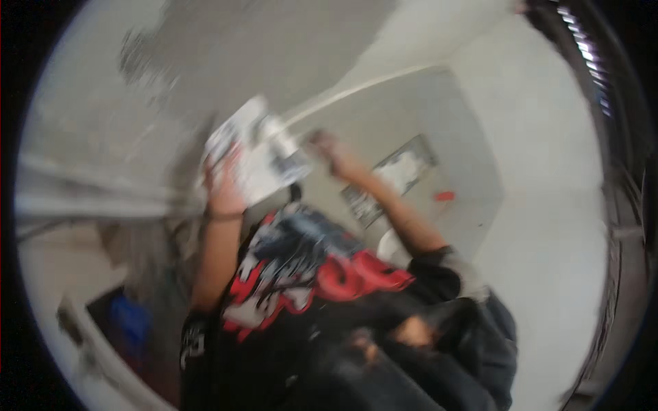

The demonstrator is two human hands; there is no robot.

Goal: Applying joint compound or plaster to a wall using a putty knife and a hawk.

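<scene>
A white, flat, roughly rectangular board (264, 147) with grey smears on its face is in my left hand (227, 185), whose fingers lie over its left edge. My right hand (329, 152) is just past the board's right side, its fingers curled and smeared by motion. A dark grey patch shows between that hand and the board; I cannot make out whether it is a tool or part of the board. Beyond the board, a broad coat of darker grey plaster (253, 51) covers part of the pale wall (82, 96).
Below my right forearm lies a dark rectangular board (360, 204) with white material on it. A red object (445, 196) is beside it, and a white rounded container (391, 245) sits partly behind my arm. At lower left is something blue (130, 320). Pale walls (548, 226) enclose the right side.
</scene>
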